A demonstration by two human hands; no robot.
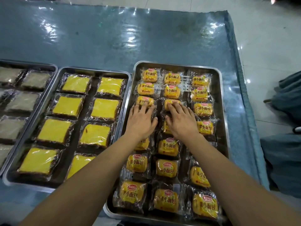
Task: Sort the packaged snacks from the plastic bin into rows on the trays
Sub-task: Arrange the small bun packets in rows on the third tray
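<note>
Packets of small bread (167,146) lay in three lines running from the near edge to the far edge of the steel tray (223,111). Each was a rounded golden-yellow bun sealed in clear, crinkled film printed with dark characters and a red oval badge. The tray itself was shallow and rectangular, of dull brushed metal with rounded corners and a rolled rim.

My left hand (140,121) lay released in the tray's left line, its fingers straight and spread, fingertips resting on one packet (145,100) toward the far end. My right hand (180,123) lay the same way in the middle line, fingertips on the neighbouring packet (170,103); neither hand grasped anything.

Just left of the steel tray stood a second tray (97,71) holding two lines of square cakes (67,107), flat slabs with smooth yellow tops and dark brown sides under glossy film. Farther left of it, a third tray (32,64) held grey-brown squares (35,79), dimly seen.

Under the steel tray and beyond its far edge stretched a blue table cover (114,38), shiny and wrinkled. Pale glossy floor tiles (263,46) showed to the tray's right.
</note>
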